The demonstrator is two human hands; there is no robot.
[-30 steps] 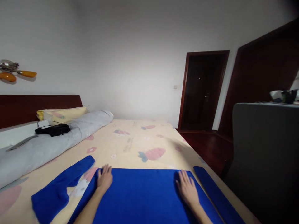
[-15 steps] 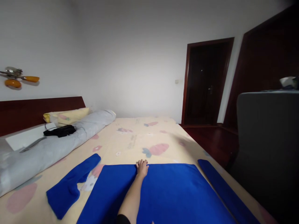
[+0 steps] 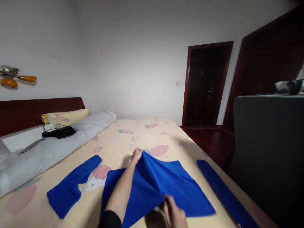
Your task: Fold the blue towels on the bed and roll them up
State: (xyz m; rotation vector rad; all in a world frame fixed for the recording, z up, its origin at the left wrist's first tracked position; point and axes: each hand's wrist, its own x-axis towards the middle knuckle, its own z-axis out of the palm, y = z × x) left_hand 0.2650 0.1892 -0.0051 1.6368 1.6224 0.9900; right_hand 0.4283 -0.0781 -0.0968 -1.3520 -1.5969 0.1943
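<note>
A large piece of blue cloth (image 3: 180, 183) is stretched between my two hands over the bed. Its far edge is pinched in my left hand (image 3: 137, 154), which lifts it into a peak with folds running toward me. Close to me, my right hand (image 3: 174, 212) grips the near edge and is slightly blurred. The cloth's side corners hang down to the sheet. To the left lies a smaller, curved blue cloth piece (image 3: 76, 186). A long, narrow blue strip (image 3: 225, 191) lies along the bed's right side.
The bed's patterned sheet (image 3: 133, 133) lies beneath everything. A grey rolled bundle (image 3: 95, 125) runs along the left, with a black item (image 3: 59, 132) and a white flat box (image 3: 23, 139) on it. A dark grey chair back (image 3: 268, 142) stands at the right.
My left hand has closed on the far edge and raised it. My right hand has come into view holding the near edge. The large cloth, flat before, is now lifted and folded along its middle.
</note>
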